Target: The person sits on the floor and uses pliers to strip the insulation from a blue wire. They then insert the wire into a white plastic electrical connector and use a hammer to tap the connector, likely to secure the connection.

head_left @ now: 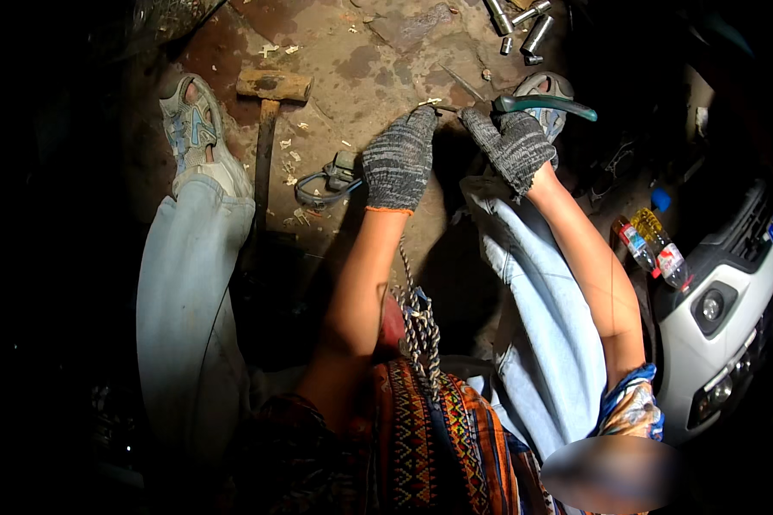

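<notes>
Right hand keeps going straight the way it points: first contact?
Probably the thin dark piece just ahead of the right hand, then perhaps the tips of the left hand. Depth is unclear from this one view.

Hard light, seemingly from above, pools warmly on the floor (339, 56) and bleaches the right leg of the jeans (545, 318); black swallows much of the rim. Metal sockets (538, 34) glint. Knit on the left hand (398, 163) looks crisp, deep shadow lies beside it, the car bumper (751, 276) curves, and a blurred oval (611, 475) smears the lower right.
</notes>
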Available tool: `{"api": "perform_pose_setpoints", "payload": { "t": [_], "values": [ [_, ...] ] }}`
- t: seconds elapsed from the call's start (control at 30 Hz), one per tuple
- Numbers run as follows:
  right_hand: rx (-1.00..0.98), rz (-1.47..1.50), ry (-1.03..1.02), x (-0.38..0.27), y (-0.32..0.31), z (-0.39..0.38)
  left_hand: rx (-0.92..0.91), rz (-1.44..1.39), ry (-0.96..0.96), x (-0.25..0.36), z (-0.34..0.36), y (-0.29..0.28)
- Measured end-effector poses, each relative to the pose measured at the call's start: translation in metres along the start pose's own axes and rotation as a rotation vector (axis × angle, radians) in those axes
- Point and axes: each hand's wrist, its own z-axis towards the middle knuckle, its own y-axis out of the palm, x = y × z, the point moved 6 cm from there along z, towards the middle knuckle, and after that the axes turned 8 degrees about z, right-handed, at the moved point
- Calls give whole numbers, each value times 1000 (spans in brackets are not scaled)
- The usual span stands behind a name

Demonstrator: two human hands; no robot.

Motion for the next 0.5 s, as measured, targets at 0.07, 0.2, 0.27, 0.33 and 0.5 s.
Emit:
{"api": "perform_pose_setpoints", "payload": {
  "t": [0.07, 0.2, 0.27, 0.33, 0.5],
  "values": [
    [-13, -46, -94, -2, 3, 3, -30, 55, 20, 1, 4, -2],
    [22, 203, 35, 14, 4, 9, -87, -220, -149, -12, 6, -2],
    [75, 264, -23, 26, -3, 12, -57, -427, -151, -12, 6, -4],
    [43, 408, -53, 32, 12, 31, -51, -528, -172, -19, 1, -13],
    [137, -23, -248, 23, 14, 33, -2, -495, -75, -21, 7, -32]
  ]
}}
